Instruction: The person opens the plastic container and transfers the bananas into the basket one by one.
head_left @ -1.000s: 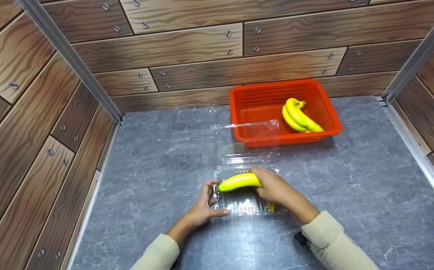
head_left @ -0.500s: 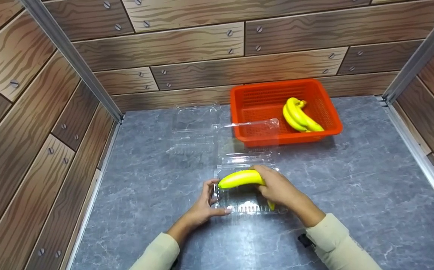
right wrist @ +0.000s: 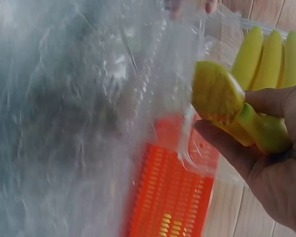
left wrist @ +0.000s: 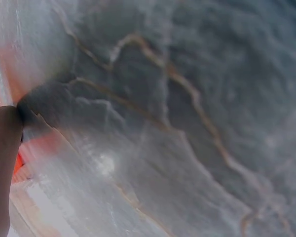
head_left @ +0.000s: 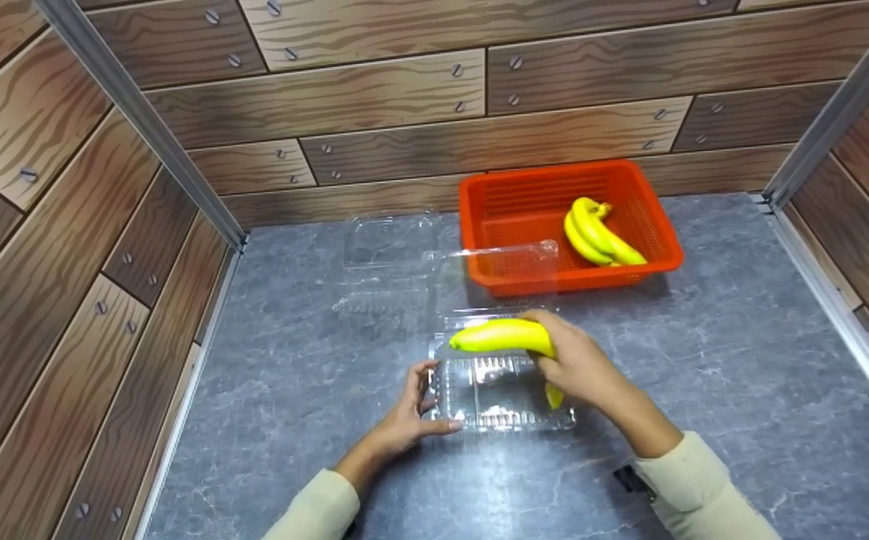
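My right hand [head_left: 580,367] holds a bunch of yellow bananas [head_left: 501,335] by the stem end, above an open clear plastic clamshell container [head_left: 509,429]. In the right wrist view, thumb and fingers pinch the stem [right wrist: 217,94], with several bananas [right wrist: 271,64] fanning out behind it. My left hand [head_left: 404,416] grips the container's left side, thumb at the front corner and fingers farther back. The container's lid [head_left: 494,277] stands raised at the back. In the left wrist view only one digit [left wrist: 2,163] shows at the edge; the rest is blurred.
A red plastic basket [head_left: 659,225] with another bunch of bananas [head_left: 595,232] stands at the back right, partly behind the raised lid. A second clear container [head_left: 389,255] lies open left of it. Wood-patterned walls [head_left: 374,97] border the grey marbled surface [head_left: 292,360].
My right hand has lifted the bananas up and slightly right, toward the container's hinge side, baring more of its bottom. My left hand has stayed at the container's left side.
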{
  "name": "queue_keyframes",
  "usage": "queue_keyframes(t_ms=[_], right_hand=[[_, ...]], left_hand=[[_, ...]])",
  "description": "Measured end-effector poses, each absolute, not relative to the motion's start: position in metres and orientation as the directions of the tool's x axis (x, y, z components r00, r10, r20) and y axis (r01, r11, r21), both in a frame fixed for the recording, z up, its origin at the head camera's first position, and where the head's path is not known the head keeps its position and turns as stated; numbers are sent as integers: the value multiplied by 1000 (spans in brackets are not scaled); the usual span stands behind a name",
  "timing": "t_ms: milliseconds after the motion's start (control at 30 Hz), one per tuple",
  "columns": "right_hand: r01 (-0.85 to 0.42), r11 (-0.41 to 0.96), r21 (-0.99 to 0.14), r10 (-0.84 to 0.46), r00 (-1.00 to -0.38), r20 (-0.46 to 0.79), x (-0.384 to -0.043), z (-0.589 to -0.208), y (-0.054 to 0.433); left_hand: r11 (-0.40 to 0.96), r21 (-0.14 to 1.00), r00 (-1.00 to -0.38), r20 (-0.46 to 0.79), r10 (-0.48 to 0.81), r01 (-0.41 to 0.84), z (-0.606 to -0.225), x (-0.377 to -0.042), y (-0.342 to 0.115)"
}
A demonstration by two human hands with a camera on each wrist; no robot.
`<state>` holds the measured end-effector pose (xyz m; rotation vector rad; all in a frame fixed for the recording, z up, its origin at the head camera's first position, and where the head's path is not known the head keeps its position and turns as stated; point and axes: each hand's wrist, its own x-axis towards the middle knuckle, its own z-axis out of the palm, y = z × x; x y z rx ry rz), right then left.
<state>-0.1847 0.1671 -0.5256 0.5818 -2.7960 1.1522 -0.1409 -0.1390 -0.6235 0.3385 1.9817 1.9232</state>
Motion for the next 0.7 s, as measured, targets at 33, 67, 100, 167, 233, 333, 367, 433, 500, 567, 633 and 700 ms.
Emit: queue_keyframes(t_ms=[33, 67, 100, 167, 233, 333, 367, 433, 500, 567, 633, 700], right_hand=[[-364, 645, -672, -310, -928, 206, -185, -523, 170], [-363, 641, -676, -299, -930, 215, -184, -520, 173], [-359, 636, -682, -287, -932, 223, -184, -517, 177], [-351, 622, -700, -257, -936, 241, -184, -511, 184], [-347, 609, -714, -223, -938, 266, -185, -504, 191], [-336, 596, -729, -161, -940, 302, -188, -493, 202], [-332, 596, -731, -141, -940, 312, -189, -490, 206], [-326, 600, -731, -102, -937, 334, -192, -484, 213], [-319, 609, -726, -71, -934, 351, -196, -479, 219], [-313, 620, -720, -46, -930, 365, -201, -476, 224], [-303, 620, -723, -19, -928, 373, -206, -473, 229], [-286, 616, -734, 11, -929, 371, -212, -472, 234]], left_hand=[[40, 997, -907, -83, 412, -74, -624, -141, -139], [36, 996, -907, -84, 412, -76, -624, -141, -139], [37, 996, -907, -84, 412, -75, -624, -141, -139], [41, 995, -906, -95, 413, -86, -624, -141, -138], [53, 994, -904, -110, 413, -97, -623, -141, -138], [61, 993, -904, -117, 410, -101, -622, -141, -138], [58, 993, -906, -116, 408, -101, -622, -141, -138], [51, 994, -909, -109, 402, -97, -623, -141, -137], [40, 995, -911, -100, 399, -92, -623, -141, -137], [30, 995, -913, -98, 396, -94, -624, -141, -137], [29, 995, -914, -98, 394, -94, -624, -141, -136], [30, 995, -914, -101, 394, -97, -624, -141, -136]])
